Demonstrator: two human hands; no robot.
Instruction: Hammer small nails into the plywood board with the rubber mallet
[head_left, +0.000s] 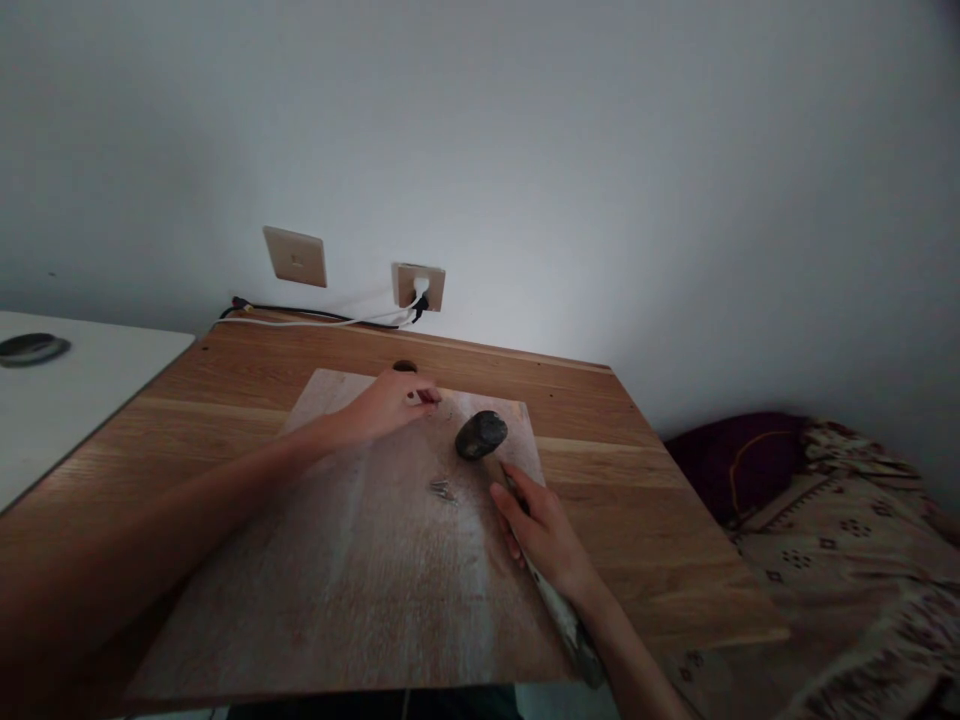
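My right hand [536,525] is wrapped round the handle of a hammer [481,436], gripping it not far below the thick, dark, blunt head. The handle runs back along my forearm toward the near edge. My left hand [394,402] rests at the far part of a worn wooden board [322,600], its fingertips pinched together just above the surface. What they hold, if anything, is too small to make out. A little pile of nails [442,490] lies on the board between my hands, below the hammer head.
Beneath the board is a wooden table [622,490] against a white wall. White and black cables [322,320] run along its back to a wall socket [420,287]. A small dark round thing [405,366] sits behind my left hand. Patterned fabric [840,560] lies at the right.
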